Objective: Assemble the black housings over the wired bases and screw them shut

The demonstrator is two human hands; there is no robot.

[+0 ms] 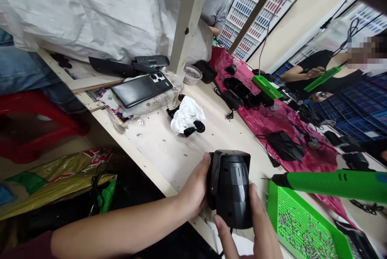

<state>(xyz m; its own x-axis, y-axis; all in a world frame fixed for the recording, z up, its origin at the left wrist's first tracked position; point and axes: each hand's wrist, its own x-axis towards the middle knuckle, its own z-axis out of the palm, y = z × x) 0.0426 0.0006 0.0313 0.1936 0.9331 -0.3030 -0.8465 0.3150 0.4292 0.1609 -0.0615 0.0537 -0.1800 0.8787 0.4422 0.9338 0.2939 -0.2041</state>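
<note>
A black, barrel-shaped device (pixel 234 194) with slots near its top and a U-shaped bracket is held above the near edge of the workbench. What kind of device it is, I cannot tell. My left hand (pixel 195 188) grips its left side, the thumb up along the bracket. From below right, my right hand (pixel 261 224) closes round the lower end, thumb and fingers on either side. A dark cable hangs from the bottom. Right of my hands, a green electric screwdriver (pixel 332 184) hangs over a green tray (pixel 273 206) full of small screws.
Beyond lie black parts under white crumpled tissue (pixel 187 113), a phone (pixel 142 89) on a plastic packet, and a tub of small metal pieces (pixel 192 75). Pink sheeting (pixel 320 158) carries black devices and cables. A wooden post (pixel 189 21) rises from the bench; two other people are across it.
</note>
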